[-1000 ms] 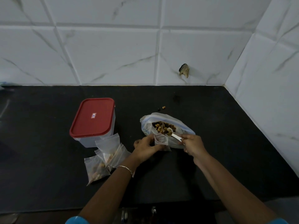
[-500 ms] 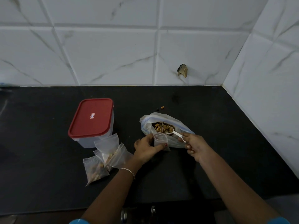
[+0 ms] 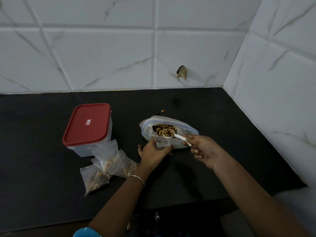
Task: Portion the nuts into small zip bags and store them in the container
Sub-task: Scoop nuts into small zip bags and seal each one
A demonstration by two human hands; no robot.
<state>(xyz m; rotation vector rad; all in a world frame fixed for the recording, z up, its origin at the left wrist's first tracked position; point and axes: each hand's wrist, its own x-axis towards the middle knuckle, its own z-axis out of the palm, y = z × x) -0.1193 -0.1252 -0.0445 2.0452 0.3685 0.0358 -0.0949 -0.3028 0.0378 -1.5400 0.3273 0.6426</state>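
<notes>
My left hand grips a small clear zip bag with its mouth open, held upright in front of the big plastic bag of mixed nuts. My right hand pinches the handle of a white plastic spoon; its bowl holds nuts and hovers just above the small bag's mouth, over the big bag. To the left lie three filled small zip bags beside a clear container with a red lid, which is closed.
The black countertop meets a white tiled wall behind and on the right. A couple of stray nuts lie behind the big bag. The counter's front edge runs just below my forearms.
The spoon has come up out of the nuts with a load and moved toward the small bag's mouth. My left hand has kept the small bag in place.
</notes>
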